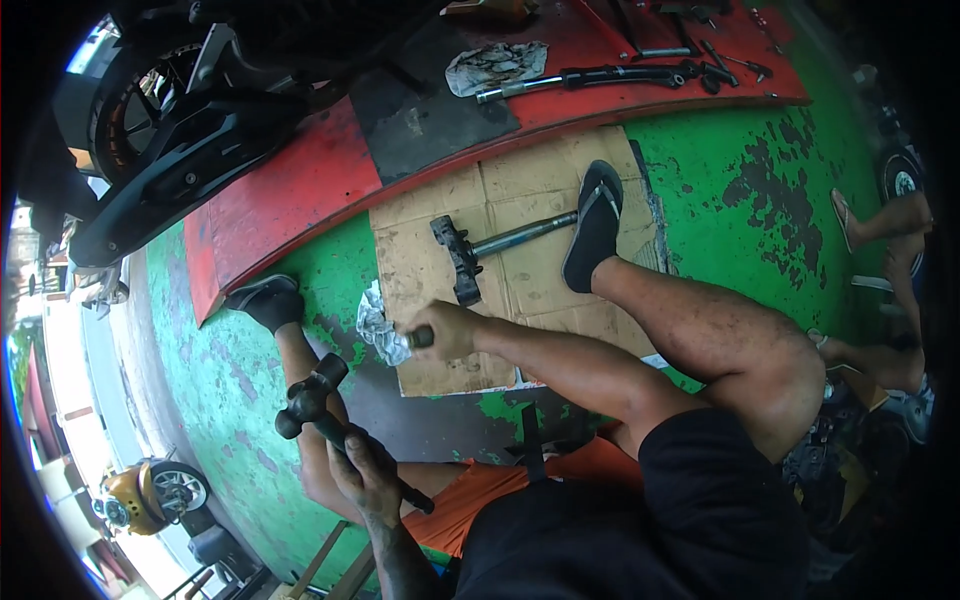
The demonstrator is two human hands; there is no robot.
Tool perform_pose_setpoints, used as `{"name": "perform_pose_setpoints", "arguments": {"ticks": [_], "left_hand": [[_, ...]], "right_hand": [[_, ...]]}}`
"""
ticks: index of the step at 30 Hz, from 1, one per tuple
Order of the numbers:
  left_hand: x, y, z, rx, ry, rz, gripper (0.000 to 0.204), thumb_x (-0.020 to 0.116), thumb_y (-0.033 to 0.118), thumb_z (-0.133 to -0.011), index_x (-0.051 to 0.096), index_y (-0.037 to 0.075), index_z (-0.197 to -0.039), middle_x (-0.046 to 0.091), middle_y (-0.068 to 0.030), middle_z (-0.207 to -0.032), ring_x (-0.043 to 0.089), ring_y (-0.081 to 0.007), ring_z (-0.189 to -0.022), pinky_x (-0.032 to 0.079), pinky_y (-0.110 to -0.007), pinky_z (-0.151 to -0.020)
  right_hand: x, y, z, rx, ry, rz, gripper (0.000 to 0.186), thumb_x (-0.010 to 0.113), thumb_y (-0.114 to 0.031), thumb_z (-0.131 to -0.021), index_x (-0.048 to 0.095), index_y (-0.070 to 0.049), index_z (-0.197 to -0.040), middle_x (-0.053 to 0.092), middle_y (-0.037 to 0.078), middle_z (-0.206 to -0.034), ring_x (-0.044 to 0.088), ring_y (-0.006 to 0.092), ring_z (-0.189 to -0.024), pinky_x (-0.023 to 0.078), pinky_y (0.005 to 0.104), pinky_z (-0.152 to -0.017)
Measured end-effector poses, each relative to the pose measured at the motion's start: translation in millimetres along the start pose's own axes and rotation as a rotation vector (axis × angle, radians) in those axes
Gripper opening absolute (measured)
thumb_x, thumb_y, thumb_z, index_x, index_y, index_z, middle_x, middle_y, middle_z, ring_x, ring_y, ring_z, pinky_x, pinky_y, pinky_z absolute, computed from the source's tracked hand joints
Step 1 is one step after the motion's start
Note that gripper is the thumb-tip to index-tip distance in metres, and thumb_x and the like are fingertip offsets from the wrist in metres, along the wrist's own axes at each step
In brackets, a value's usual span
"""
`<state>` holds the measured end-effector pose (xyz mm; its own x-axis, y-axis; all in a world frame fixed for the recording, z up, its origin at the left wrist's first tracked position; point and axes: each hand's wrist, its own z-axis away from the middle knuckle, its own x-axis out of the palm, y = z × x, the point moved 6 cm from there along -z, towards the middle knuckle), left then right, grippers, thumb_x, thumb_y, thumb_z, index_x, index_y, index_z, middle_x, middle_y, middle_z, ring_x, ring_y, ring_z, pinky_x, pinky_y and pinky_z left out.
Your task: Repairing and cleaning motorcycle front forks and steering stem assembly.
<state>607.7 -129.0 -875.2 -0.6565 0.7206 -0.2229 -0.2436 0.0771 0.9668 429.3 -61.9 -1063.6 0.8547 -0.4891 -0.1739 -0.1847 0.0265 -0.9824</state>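
Hammer [318,400] being gripped by its handle in the fisted left hand [365,475]; right hand [448,332] is closing around a small dark tool [420,338] above cardboard [520,250].

A motorcycle repair workshop: a motorcycle [190,110] stands on a red ramp [290,205] at the upper left, tools [690,55] and a greasy rag [495,65] lie along the top, and a fork stem part [490,250] rests on cardboard [520,290] spread over worn green floor [760,180]
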Motion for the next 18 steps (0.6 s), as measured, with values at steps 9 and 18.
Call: {"name": "perform_pose_setpoints", "arguments": {"ticks": [9,18], "left_hand": [[-8.9,26.3,1.7,0.115,0.100,-0.305,0.034,0.045,0.032,-0.105,0.050,0.004,-0.086,0.040,0.0021,-0.062,0.040,-0.0070,-0.050,0.030,-0.023,-0.046],[-2.4,22.3,3.5,0.110,0.070,-0.251,0.031,0.046,0.030,-0.105,0.049,0.003,-0.090,0.042,0.0019,-0.064,0.041,-0.0061,-0.051,0.030,-0.022,-0.046]], "right_hand": [[-1.7,-101.3,-28.3,-0.318,-0.122,0.467,0.022,0.073,-0.035,-0.067,0.064,-0.015,-0.067,0.064,0.009,-0.063,0.067,0.0328,-0.065,0.052,0.0463,-0.060],[-9.6,-63.6,-56.5,-0.162,-0.115,0.397,0.023,0.074,-0.035,-0.066,0.067,-0.014,-0.071,0.066,0.010,-0.067,0.067,0.0329,-0.069,0.052,0.0459,-0.066]]}}
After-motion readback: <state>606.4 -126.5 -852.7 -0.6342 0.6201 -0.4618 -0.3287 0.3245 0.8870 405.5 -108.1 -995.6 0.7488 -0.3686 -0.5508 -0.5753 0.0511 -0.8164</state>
